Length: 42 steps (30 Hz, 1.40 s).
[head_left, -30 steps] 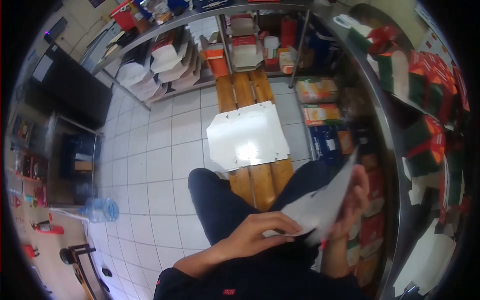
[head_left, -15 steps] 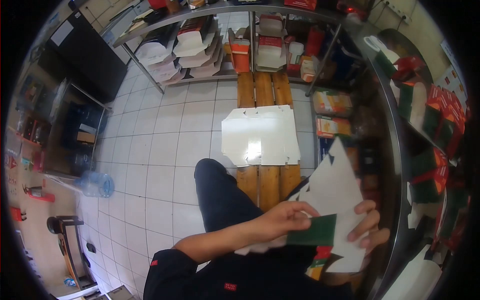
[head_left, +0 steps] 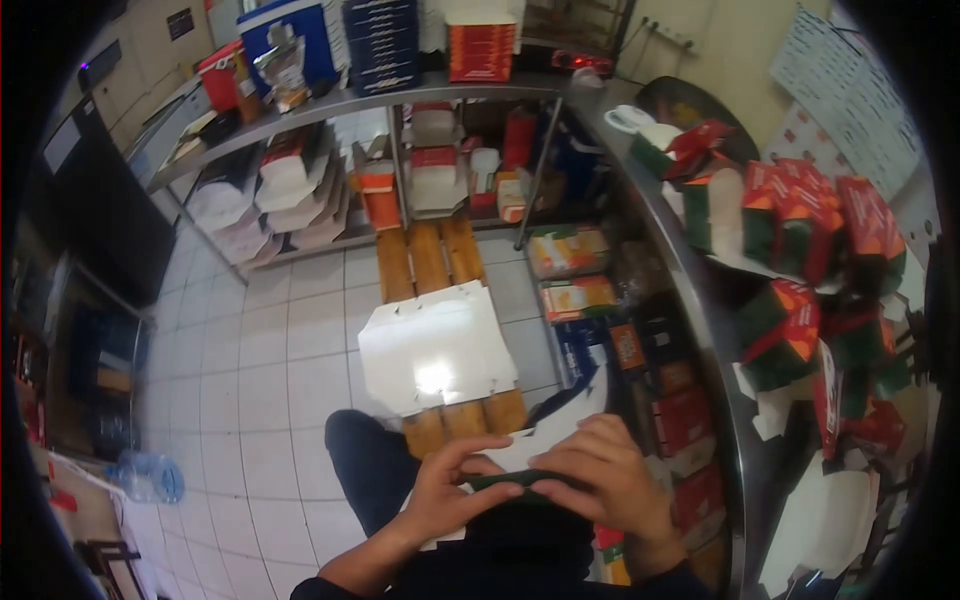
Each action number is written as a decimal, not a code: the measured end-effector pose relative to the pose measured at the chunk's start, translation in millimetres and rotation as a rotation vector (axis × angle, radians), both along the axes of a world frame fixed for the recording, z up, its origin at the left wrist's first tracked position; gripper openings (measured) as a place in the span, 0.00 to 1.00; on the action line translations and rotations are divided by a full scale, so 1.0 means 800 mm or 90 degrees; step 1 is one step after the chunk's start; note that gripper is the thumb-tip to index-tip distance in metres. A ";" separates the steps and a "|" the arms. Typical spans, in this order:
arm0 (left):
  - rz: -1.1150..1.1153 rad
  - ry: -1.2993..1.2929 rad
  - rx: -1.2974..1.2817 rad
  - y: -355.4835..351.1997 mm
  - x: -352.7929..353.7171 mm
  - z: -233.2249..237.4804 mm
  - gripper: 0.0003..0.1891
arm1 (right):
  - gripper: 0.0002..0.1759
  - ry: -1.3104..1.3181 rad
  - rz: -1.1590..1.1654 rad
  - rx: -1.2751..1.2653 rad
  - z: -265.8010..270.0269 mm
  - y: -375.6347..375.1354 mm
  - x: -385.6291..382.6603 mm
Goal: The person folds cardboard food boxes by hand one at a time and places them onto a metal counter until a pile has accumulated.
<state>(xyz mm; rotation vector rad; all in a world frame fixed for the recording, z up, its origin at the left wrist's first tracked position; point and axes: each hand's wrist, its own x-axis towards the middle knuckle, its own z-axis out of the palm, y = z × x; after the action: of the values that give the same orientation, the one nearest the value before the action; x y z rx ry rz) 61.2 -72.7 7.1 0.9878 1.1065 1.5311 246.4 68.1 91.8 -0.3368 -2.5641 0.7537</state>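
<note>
A white cardboard box blank (head_left: 562, 424) with a dark green panel is between my hands, close above my lap. My left hand (head_left: 447, 490) pinches its green edge from the left, thumb toward me and fingers on the far side. From the right, my right hand (head_left: 608, 478) grips the same edge, thumbs almost meeting at the middle. The panel looks bent along that edge; its lower part is hidden by my hands. Beyond them, flat white box blanks (head_left: 440, 350) lie on a slatted wooden bench (head_left: 425, 268).
Along the right, a steel counter (head_left: 690, 300) carries several folded red and green boxes (head_left: 790, 210). A metal shelf (head_left: 350, 98) with stacked cartons (head_left: 300, 165) stands ahead. Packets (head_left: 570, 250) sit under the right counter. A water bottle (head_left: 150, 478) lies on the floor at left.
My view has turned right and up. The blank has tilted down from upright, and my right hand has moved from its far side to the green edge beside my left hand.
</note>
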 end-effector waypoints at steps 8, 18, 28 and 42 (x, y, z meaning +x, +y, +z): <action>-0.184 0.446 -0.025 0.006 -0.050 -0.005 0.23 | 0.14 0.006 -0.093 0.125 -0.011 0.016 0.026; 0.011 0.499 -0.251 0.003 -0.019 -0.001 0.23 | 0.11 -0.058 0.018 -0.005 -0.088 0.001 0.003; 0.062 0.891 -0.022 -0.001 -0.012 0.019 0.37 | 0.10 0.025 -0.120 -0.196 -0.121 -0.005 -0.030; 0.012 0.009 -0.206 0.007 -0.006 -0.058 0.47 | 0.25 0.386 -0.338 -0.585 -0.229 -0.006 -0.025</action>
<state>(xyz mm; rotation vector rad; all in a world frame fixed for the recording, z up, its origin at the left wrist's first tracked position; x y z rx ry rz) 56.7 -67.3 -39.3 0.7679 1.3273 1.3078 226.4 63.0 -91.6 -0.8594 -1.3497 1.4835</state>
